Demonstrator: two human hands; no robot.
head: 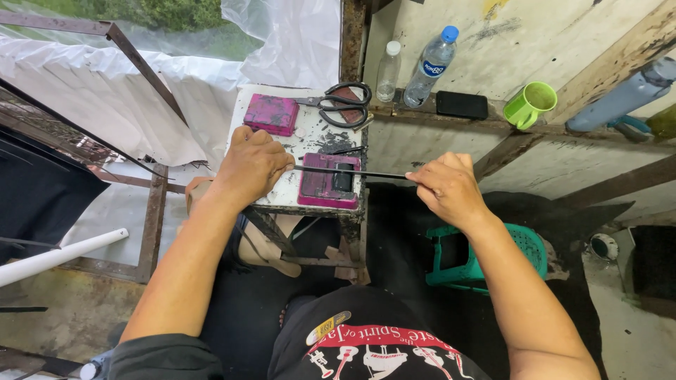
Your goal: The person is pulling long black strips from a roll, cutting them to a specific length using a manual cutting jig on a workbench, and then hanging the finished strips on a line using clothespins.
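My left hand (252,163) and my right hand (448,186) hold the two ends of a thin dark strip (352,172), stretched level between them. The strip passes over a pink block (329,181) with a black piece on top, at the front of a small white work stand (292,193). My left hand rests on the stand's surface. My right hand is off the stand to the right, fingers pinched on the strip's end.
A second pink block (271,114) and large black scissors (343,104) lie at the back of the stand. Two clear plastic bottles (431,65), a black phone (461,105) and a green mug (529,105) sit on a wall ledge. A green plastic stool (470,262) stands below right.
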